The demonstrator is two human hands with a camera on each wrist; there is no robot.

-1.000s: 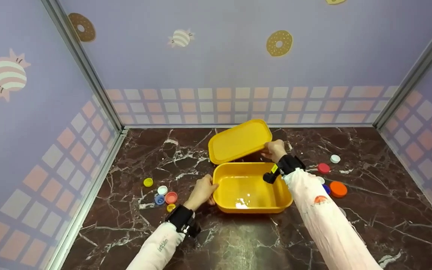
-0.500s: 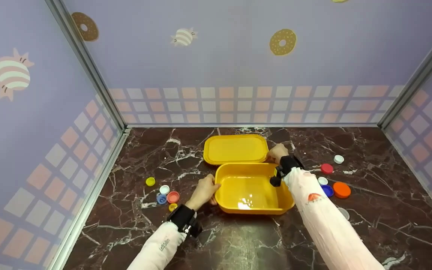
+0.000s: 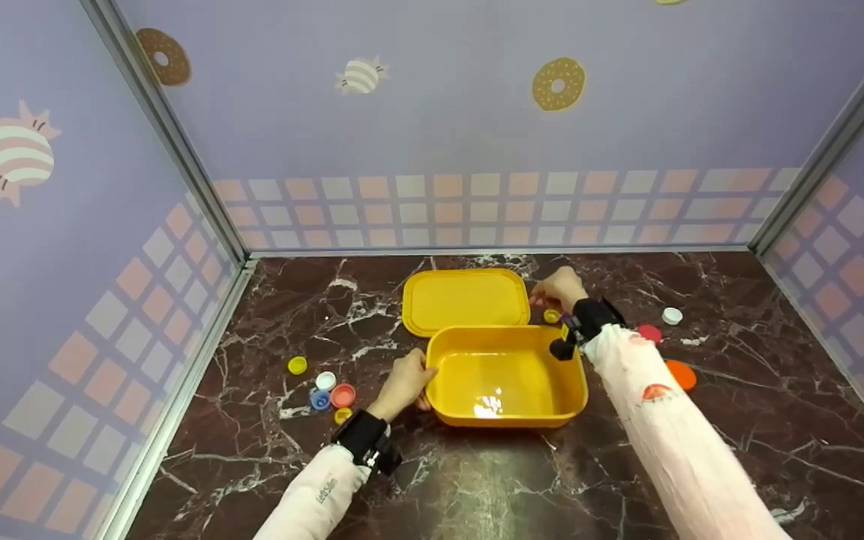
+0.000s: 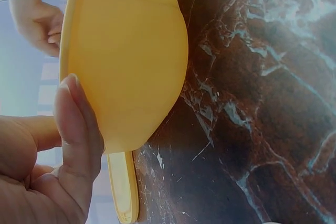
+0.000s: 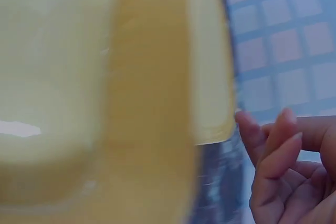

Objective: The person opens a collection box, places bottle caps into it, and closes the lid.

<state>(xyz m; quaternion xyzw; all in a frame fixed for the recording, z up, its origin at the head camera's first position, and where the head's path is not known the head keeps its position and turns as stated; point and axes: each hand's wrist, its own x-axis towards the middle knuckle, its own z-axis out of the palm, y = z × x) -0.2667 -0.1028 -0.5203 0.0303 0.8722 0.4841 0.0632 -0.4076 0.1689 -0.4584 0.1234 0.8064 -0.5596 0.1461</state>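
My left hand [image 3: 404, 381] pinches the left rim of a yellow plastic food box [image 3: 503, 421], which stands uncovered with a shiny bare floor inside. In the left wrist view, the thumb and fingers [image 4: 79, 124] are at the rim and the box wall [image 4: 126, 61] fills the middle. Behind the box lies its yellow lid [image 3: 466, 300], flat on the table. My right hand [image 3: 561, 286] is just off the lid's right end. Its fingers are loosely bent and hold nothing, as the right wrist view shows beside the lid corner [image 5: 212, 114]. A small yellow bottle cap [image 3: 551, 316] lies below that hand.
Left of the box lie several bottle caps: yellow [image 3: 297, 365], white [image 3: 325, 382], blue [image 3: 319, 400] and coral [image 3: 343, 395]. On the right are white [image 3: 672, 316], red [image 3: 650, 333] and orange [image 3: 681, 373] caps, some partly behind the right sleeve. Patterned walls enclose the marbled table [image 3: 477, 487].
The lid, tilted in my right hand at first, has come down flat behind the box. My right hand has let go and moved a little right and back. The left hand stays on the rim.
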